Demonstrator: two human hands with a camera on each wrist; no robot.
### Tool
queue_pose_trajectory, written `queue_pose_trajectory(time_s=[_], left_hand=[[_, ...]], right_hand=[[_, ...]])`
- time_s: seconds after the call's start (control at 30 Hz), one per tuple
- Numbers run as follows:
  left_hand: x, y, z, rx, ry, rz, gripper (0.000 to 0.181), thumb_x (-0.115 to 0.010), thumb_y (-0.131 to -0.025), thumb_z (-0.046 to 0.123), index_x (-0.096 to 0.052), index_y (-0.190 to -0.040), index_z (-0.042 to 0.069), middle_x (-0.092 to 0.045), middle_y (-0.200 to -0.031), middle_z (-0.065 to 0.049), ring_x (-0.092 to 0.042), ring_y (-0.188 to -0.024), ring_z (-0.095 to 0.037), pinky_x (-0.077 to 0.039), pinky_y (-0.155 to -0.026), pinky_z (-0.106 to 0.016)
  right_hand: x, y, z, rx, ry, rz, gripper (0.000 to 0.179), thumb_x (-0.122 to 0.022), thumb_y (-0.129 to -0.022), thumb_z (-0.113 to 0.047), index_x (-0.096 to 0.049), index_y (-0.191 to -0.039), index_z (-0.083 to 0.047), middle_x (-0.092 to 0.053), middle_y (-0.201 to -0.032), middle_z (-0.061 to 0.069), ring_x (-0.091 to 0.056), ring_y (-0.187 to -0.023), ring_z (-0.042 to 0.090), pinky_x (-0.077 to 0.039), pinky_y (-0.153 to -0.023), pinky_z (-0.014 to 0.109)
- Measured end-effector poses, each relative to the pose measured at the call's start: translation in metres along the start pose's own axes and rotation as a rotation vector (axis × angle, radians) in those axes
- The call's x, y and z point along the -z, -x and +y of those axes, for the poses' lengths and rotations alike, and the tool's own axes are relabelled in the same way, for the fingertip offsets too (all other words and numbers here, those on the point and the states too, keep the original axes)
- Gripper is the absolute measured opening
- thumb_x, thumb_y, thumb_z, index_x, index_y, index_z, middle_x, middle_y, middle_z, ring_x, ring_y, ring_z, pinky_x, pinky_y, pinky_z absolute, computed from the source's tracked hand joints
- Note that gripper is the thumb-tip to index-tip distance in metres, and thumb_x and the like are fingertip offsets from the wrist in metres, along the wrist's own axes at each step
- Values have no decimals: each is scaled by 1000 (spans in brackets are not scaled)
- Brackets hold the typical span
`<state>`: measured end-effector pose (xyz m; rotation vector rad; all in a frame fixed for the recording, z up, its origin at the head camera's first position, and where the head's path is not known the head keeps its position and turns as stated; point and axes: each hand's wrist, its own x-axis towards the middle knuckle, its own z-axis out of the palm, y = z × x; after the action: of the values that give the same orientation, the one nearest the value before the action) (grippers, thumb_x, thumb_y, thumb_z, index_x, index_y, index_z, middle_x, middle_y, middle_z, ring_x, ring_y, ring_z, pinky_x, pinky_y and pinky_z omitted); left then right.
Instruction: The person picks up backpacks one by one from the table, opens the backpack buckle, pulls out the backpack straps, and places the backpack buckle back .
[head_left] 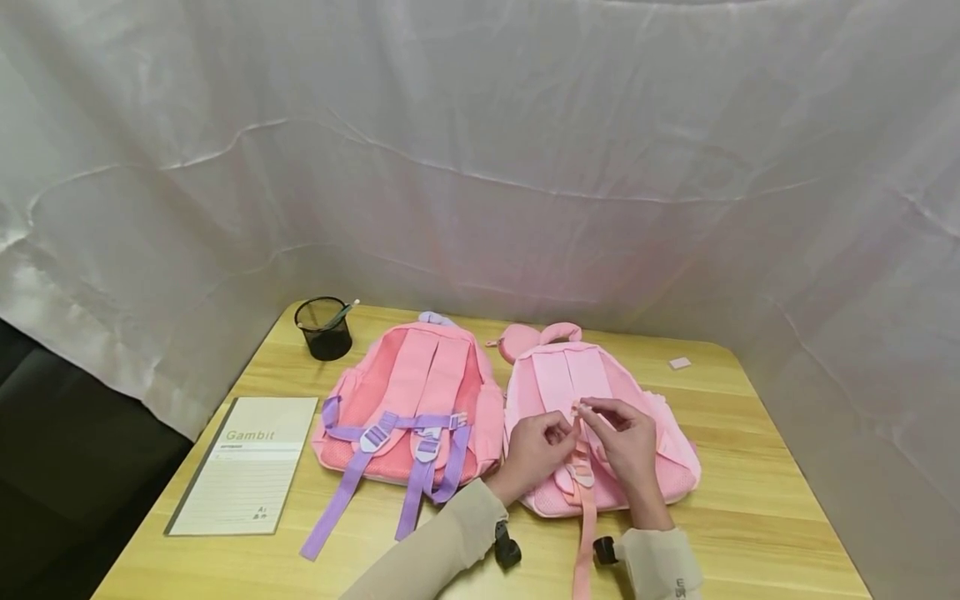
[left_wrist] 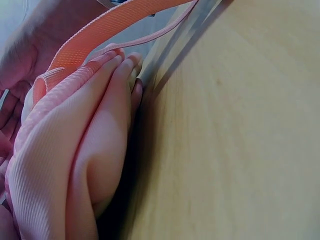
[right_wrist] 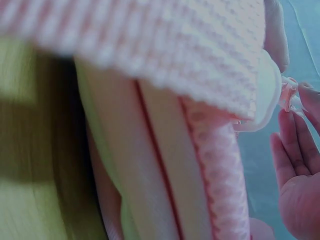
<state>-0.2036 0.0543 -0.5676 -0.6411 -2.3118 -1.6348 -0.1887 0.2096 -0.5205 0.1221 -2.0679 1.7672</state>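
Note:
A light pink backpack [head_left: 551, 367] lies straps-up on the table, under both hands. Above its middle, my right hand [head_left: 630, 442] pinches a small pale buckle [head_left: 576, 407] threaded with orange strap. In the right wrist view this buckle [right_wrist: 288, 95] shows between fingertips. My left hand [head_left: 536, 450], fingers curled, grips the orange strap [head_left: 577, 429] just below the buckle. Lower down, the strap passes a white adjuster [head_left: 581, 475], and its loose end [head_left: 585, 550] trails toward the front edge. The left wrist view shows orange webbing [left_wrist: 115, 30] looping above the pink fabric.
A coral pink backpack [head_left: 401, 375] with purple straps [head_left: 348, 500] lies close on the left. Beyond it are a notebook [head_left: 243, 467] and a black mesh pen cup [head_left: 327, 337]. A small pale block [head_left: 679, 363] sits at the back right. Pale curtains surround the table.

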Motion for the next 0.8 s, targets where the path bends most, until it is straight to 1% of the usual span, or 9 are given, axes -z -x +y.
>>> queue_pose_trajectory(time_s=[0.2, 0.33, 0.47, 0.53, 0.63, 0.7, 0.8], left_hand=[[-2, 0, -3, -20, -61, -5, 16, -72, -95, 26, -69, -80, 24, -59, -63, 13, -48, -58, 7, -42, -57, -14], [-1, -1, -2, -15, -63, -10, 18, -70, -98, 30, -69, -81, 25, -59, -63, 15, -48, -58, 7, -41, -56, -15], [0, -1, -1, -8, -80, -18, 14, -71, -98, 30, -70, -84, 26, -61, -66, 16, -49, -58, 7, -41, -57, -14], [0, 0, 0, 1, -124, -41, 9, -72, -95, 29, -70, -87, 27, -62, -68, 17, -49, -59, 7, -40, -57, -14], [3, 0, 2, 7, -220, -94, 3, -73, -92, 28, -71, -91, 27, -62, -70, 18, -47, -58, 6, -39, -57, -15], [4, 0, 3, 14, -287, -132, 3, -73, -91, 29, -71, -90, 27, -62, -71, 19, -47, -58, 6, -37, -58, -16], [7, 0, 6, 12, -344, -168, 3, -71, -91, 29, -72, -88, 28, -61, -69, 21, -47, -59, 6, -37, -59, -16]], right_hand=[[2, 0, 0, -19, 22, 0, 17, -82, -87, -5, -79, -102, 3, -78, -103, 19, -74, -91, 5, -56, -83, 15], [3, -2, 0, -30, 20, -6, 17, -82, -88, -6, -79, -103, 2, -79, -104, 16, -74, -93, 5, -56, -85, 16], [6, -3, -2, -38, 6, 0, 18, -82, -88, -5, -78, -104, 2, -79, -103, 12, -74, -92, 8, -57, -83, 18], [8, -4, -4, -46, -24, 12, 19, -81, -88, -3, -77, -105, 5, -80, -101, 9, -74, -91, 10, -58, -82, 19], [16, -5, -5, -64, -30, 26, 21, -80, -89, -3, -75, -107, 7, -80, -98, 3, -74, -89, 11, -58, -78, 19], [25, -5, -5, -86, -4, 34, 24, -80, -90, -6, -75, -110, 7, -79, -98, -2, -73, -88, 10, -58, -77, 18], [39, -5, -2, -131, 63, 35, 29, -80, -91, -13, -74, -114, 3, -77, -100, -7, -71, -89, 8, -57, -77, 16]])
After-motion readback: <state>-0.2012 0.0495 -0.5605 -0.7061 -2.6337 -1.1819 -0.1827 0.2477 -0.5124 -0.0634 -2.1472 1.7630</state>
